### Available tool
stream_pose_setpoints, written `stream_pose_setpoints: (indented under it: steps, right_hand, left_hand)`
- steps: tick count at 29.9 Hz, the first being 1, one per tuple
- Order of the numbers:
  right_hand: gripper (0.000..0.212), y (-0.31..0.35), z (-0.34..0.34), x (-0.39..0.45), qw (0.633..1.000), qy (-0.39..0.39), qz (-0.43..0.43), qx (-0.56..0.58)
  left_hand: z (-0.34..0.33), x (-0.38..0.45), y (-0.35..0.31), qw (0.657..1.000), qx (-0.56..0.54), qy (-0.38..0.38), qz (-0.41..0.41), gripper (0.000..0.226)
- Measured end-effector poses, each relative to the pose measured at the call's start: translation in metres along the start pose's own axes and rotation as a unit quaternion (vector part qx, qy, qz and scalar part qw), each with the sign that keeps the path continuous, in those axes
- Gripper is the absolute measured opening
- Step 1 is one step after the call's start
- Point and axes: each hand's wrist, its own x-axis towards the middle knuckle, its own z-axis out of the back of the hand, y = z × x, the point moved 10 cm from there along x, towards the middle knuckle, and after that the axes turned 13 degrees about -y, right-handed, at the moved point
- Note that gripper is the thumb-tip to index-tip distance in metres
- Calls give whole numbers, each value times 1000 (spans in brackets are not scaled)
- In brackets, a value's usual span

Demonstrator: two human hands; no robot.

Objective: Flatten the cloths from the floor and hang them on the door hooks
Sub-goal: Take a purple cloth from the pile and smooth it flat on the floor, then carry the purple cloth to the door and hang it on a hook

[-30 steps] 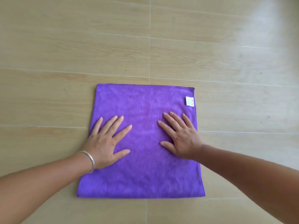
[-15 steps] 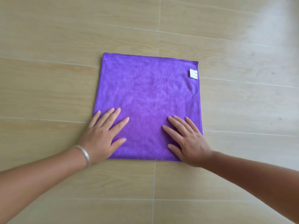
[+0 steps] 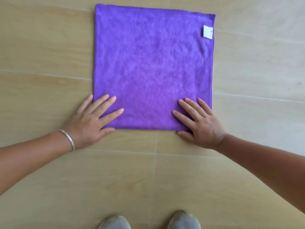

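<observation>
A square purple cloth [image 3: 153,63] lies flat on the wood-look tiled floor [image 3: 41,47], with a small white label [image 3: 207,31] near its far right corner. My left hand [image 3: 92,121], a silver bangle on its wrist, rests with straight fingers on the cloth's near left corner, the thumb lying along the near edge. My right hand [image 3: 198,123] lies flat on the near right corner, its thumb on the floor just below the edge. No door or hooks are in view.
The toes of two grey shoes [image 3: 148,220] show at the bottom edge of the view, close behind the cloth. Pale grout lines cross the floor on all sides.
Both hands have slid from the cloth's middle toward me down to its near corners. The view has tilted so the cloth sits higher and the shoes have come into sight.
</observation>
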Motion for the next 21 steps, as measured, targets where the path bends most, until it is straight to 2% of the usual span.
stream_pose_setpoints:
  steps: [8,11,13,16,21]
  right_hand:
    - [47,-2,8,-17,983,111,-130,-66]
    - [46,-6,18,-12,966,165,-183,-74]
    - [42,-4,41,-3,961,173,-206,-69]
    - [39,0,92,15,960,167,-216,-66]
    - [35,9,200,67,963,150,-211,-70]
  left_hand:
    - [24,9,-5,998,8,8,58,40]
    - [38,4,-3,991,-6,54,119,42]
    - [57,-2,-4,985,-9,88,149,43]
    - [108,-3,-3,982,-14,98,158,44]
    - [226,21,20,979,6,100,175,44]
